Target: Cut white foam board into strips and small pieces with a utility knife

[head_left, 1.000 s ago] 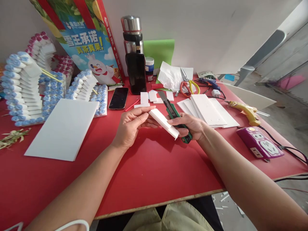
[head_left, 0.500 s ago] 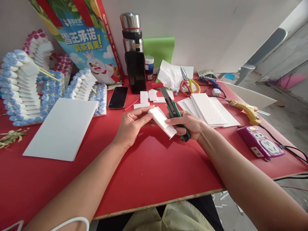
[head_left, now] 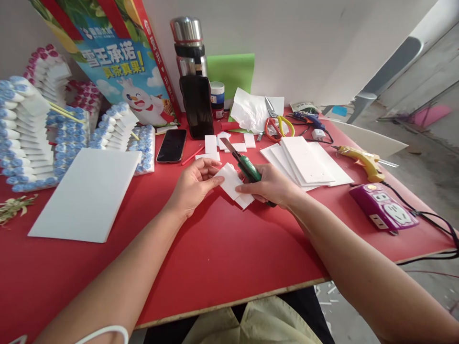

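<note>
Small white foam board pieces, lying over one another, are held above the red table between both hands. My left hand pinches their left edge between thumb and fingers. My right hand grips a green utility knife, its blade out and pointing up and to the left, while the thumb presses on the foam pieces. Several small white foam rectangles lie just beyond the hands. To the right sits a stack of larger white boards.
A big white board stack lies left, near blue-and-white structures. Behind are a phone, a steel flask and scissors. On the right are a yellow glue gun and a purple power strip with cords.
The foam pieces have turned and fanned apart, showing a wider face. My right hand and the knife have shifted a little left and down. The whole view has moved slightly.
</note>
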{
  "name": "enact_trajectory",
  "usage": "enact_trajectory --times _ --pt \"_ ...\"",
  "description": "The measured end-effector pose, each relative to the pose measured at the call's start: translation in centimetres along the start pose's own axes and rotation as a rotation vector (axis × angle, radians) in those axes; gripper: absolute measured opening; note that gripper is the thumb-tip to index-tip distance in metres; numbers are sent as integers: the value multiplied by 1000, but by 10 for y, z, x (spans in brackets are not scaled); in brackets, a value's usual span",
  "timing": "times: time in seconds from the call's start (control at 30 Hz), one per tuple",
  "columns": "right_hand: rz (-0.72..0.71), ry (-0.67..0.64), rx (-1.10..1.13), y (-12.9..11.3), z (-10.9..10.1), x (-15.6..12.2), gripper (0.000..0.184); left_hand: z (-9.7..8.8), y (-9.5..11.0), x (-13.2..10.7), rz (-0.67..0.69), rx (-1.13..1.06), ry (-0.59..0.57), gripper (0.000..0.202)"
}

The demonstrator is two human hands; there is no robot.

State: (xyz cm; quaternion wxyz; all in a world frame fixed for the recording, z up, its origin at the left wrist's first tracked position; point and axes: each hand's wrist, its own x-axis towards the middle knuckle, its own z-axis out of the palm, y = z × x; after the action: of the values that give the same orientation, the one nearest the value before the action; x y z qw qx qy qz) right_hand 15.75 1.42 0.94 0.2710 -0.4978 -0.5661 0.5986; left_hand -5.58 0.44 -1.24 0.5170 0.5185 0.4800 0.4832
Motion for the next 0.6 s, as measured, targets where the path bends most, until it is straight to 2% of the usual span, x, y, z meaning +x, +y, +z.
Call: enact_trajectory --times 0.17,0.3,0.37,0.5,0.6 --pt "-27 -33 -18 -1 -3 -1 30 -7 3 3 -17 -79 12 41" --pt "-46 78 38 1 -8 3 31 -10 9 3 -52 -95 8 43" --pt "-77 92 35 1 -9 4 29 -9 10 3 -60 -85 7 43" --pt "-98 44 -31 0 -2 2 28 -6 8 2 -63 -32 43 42" --pt "-85 65 -120 0 6 1 28 -4 7 2 -83 32 86 41"
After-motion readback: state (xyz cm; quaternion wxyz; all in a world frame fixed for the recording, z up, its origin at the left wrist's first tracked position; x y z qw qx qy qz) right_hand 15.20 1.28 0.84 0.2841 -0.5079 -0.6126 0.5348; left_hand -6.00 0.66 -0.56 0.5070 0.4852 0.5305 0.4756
